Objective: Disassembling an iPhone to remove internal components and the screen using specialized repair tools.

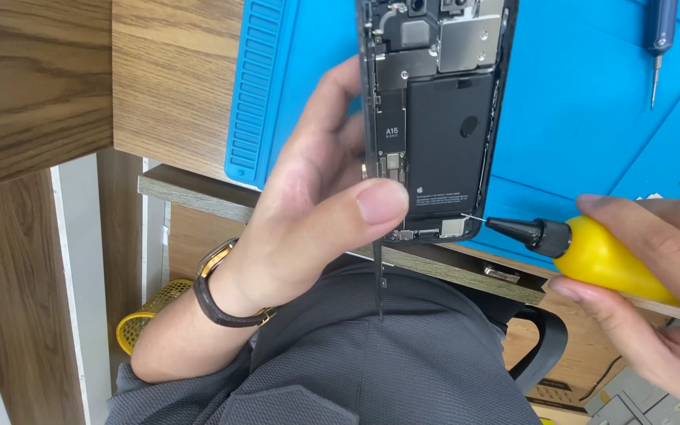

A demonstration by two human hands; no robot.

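Observation:
An opened black smartphone (444,118) with its back off shows a black battery and metal shields. My left hand (312,228) grips it by its left edge, thumb lying across the lower corner. A thin dark strip hangs down from the phone's bottom edge. My right hand (655,295) holds a yellow squeeze bottle (604,256) with a black nozzle and a fine needle. The needle tip touches the phone's lower right corner, beside the battery.
A blue ribbed work mat (592,118) covers the wooden table (175,79) under the phone. A blue precision screwdriver (659,39) lies on the mat at the upper right. A yellow mesh basket (151,311) stands on the floor at the lower left.

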